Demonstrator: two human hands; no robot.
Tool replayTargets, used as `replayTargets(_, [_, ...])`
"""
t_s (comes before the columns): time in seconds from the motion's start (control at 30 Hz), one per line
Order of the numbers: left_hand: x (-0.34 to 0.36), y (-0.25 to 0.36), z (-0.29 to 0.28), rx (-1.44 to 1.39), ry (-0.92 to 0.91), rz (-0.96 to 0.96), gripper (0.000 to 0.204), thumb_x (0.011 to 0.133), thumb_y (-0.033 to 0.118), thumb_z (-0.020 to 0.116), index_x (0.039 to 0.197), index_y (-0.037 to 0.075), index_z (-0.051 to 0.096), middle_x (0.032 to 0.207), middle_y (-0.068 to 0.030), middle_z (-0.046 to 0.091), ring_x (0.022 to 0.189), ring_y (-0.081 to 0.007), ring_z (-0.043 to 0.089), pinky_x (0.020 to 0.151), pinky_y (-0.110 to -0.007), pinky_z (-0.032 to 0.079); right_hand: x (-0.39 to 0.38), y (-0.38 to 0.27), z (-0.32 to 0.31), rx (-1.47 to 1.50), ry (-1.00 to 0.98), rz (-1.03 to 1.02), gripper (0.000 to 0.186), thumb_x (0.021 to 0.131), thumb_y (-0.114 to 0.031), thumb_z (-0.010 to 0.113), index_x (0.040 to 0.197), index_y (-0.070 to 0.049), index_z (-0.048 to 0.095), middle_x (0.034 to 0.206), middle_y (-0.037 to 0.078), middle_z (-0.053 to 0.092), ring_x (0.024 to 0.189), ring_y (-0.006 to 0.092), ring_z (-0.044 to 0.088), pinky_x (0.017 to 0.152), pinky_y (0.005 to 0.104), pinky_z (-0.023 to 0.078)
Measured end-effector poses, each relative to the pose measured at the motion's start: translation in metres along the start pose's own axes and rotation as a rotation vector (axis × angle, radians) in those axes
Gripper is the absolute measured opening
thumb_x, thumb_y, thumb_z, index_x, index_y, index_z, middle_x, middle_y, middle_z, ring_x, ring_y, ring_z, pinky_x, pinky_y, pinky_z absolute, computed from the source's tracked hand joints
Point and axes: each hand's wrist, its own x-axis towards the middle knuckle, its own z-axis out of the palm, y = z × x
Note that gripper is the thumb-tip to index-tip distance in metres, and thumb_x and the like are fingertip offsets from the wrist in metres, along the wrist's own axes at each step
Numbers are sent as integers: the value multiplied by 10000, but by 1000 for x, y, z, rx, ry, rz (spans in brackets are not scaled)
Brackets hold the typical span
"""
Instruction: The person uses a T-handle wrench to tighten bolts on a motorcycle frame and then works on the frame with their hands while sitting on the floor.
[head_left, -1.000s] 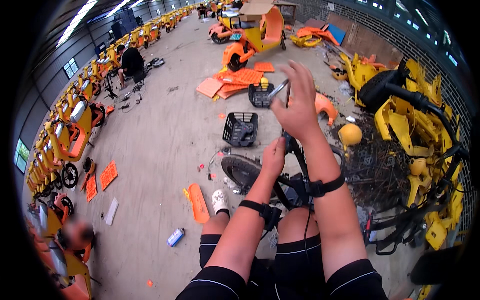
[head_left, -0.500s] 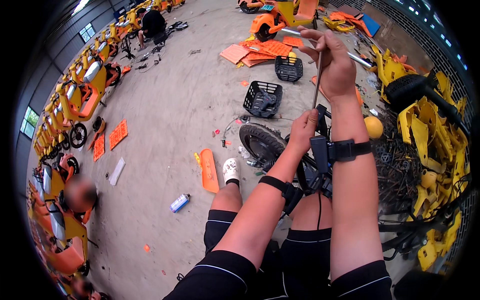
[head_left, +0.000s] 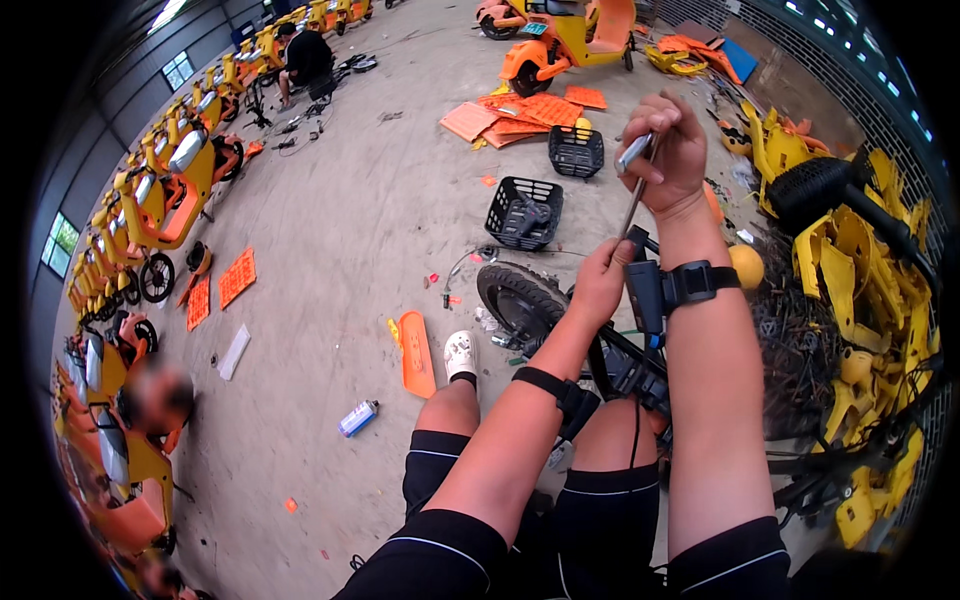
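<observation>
My right hand point(head_left: 668, 150) is closed around the upper end of a metal T-handle wrench point(head_left: 638, 196), whose bright bar end points toward me. Lower on the same shaft, my left hand point(head_left: 602, 280) is wrapped round it. The wrench's lower tip is hidden behind the left hand. Beneath my hands is a dark vehicle frame point(head_left: 632, 372) with a black-tyred wheel point(head_left: 520, 302), partly covered by my left forearm. A black strapped device sits on each forearm.
Black baskets point(head_left: 524, 212) and orange panels point(head_left: 530, 110) lie ahead. An orange cover point(head_left: 416, 355) and spray can point(head_left: 358, 418) are on the floor at left. Yellow parts point(head_left: 870, 270) pile up at right. Scooters point(head_left: 165, 205) line the left; a person point(head_left: 305, 55) crouches far off.
The wrench's bright bar has swung from lying crosswise to pointing toward me. My right hand has lowered and its fingers have curled in; my left hand has shifted slightly down.
</observation>
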Motion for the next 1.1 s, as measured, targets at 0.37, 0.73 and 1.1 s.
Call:
replayTargets(0.37, [5, -17, -1, -12, 3, 42, 495, 1028, 487, 486, 738, 85, 498, 630, 41, 455, 561, -59, 399, 509, -246, 327, -10, 7, 23, -500, 446, -85, 505, 1050, -418, 398, 1339, -21, 517, 1033, 98, 709, 921, 217, 701, 557, 292, 490])
replayTargets(0.73, [9, -10, -2, -146, 21, -46, 519, 1037, 507, 436, 714, 102, 429, 586, 20, 382, 498, -92, 375, 475, -256, 332, -188, 96, -14, -880, 1535, 570, 415, 959, -403, 503, 956, -13, 645, 833, 117, 717, 680, 190, 657, 592, 321, 499])
replayTargets(1.1, [4, -4, 4, -23, 9, -8, 500, 1041, 484, 450, 723, 98, 448, 587, 26, 413, 517, -74, 393, 495, -245, 324, -178, 121, -6, -727, 1555, 515, 476, 989, -439, 502, 997, 3, 677, 860, 124, 710, 694, 218, 681, 613, 326, 516])
